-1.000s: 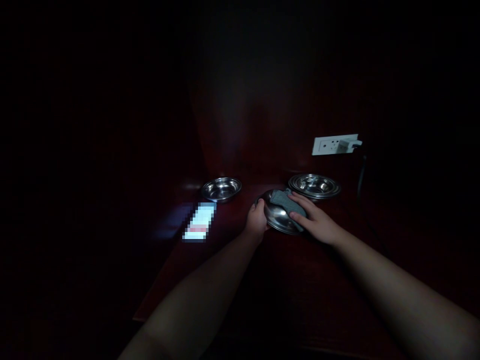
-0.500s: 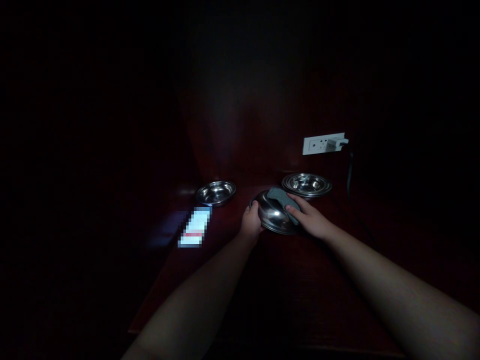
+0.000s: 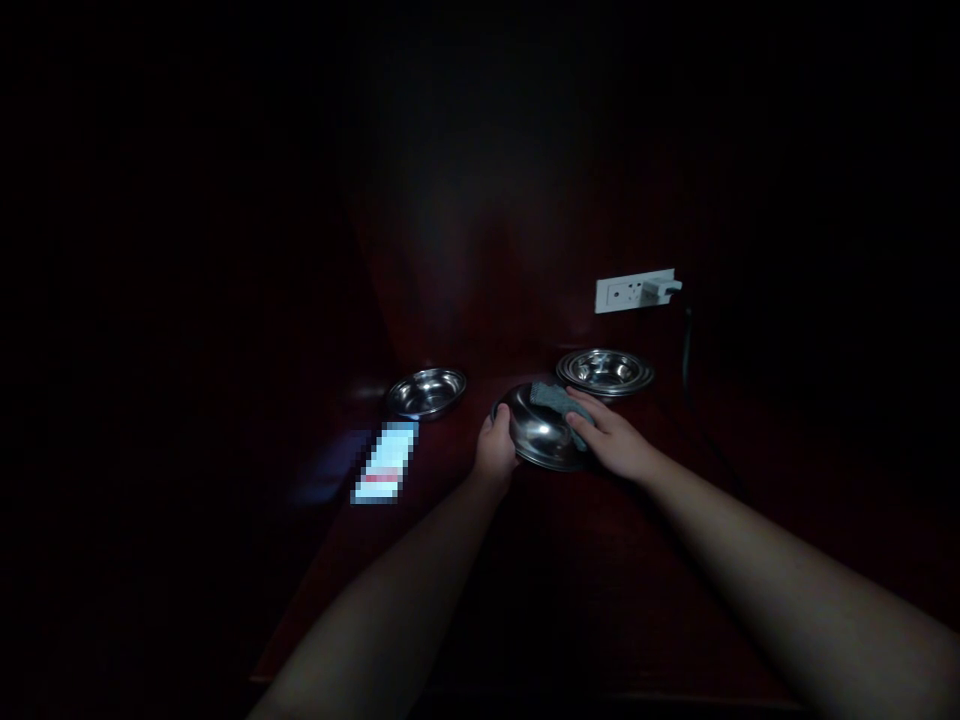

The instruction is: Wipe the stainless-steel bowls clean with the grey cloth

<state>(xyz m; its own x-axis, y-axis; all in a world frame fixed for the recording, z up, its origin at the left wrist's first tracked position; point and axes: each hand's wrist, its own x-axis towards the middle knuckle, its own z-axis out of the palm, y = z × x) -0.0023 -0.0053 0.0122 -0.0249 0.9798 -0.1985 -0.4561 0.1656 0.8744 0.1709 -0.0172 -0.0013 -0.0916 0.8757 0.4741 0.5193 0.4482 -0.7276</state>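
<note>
A shiny steel bowl (image 3: 541,432), its rounded underside toward me, is held above the dark red table. My left hand (image 3: 496,447) grips its left rim, thumb on the outer side and the fingers hidden behind. With a grey-green cloth (image 3: 559,400) under its fingers, my right hand (image 3: 609,436) presses on the bowl's upper right side. The cloth lies against the metal.
Behind the bowl to the right stands a stack of steel dishes (image 3: 604,372). A single steel dish (image 3: 427,392) sits at the left, with a lit phone (image 3: 386,462) before it. A wall socket (image 3: 637,290) carries a plug and hanging cable (image 3: 687,355). The table (image 3: 600,590) has its left edge in shadow.
The whole view has shifted slightly. My right hand and the cloth have moved a little on the bowl's underside, while my left hand keeps its hold on the rim.
</note>
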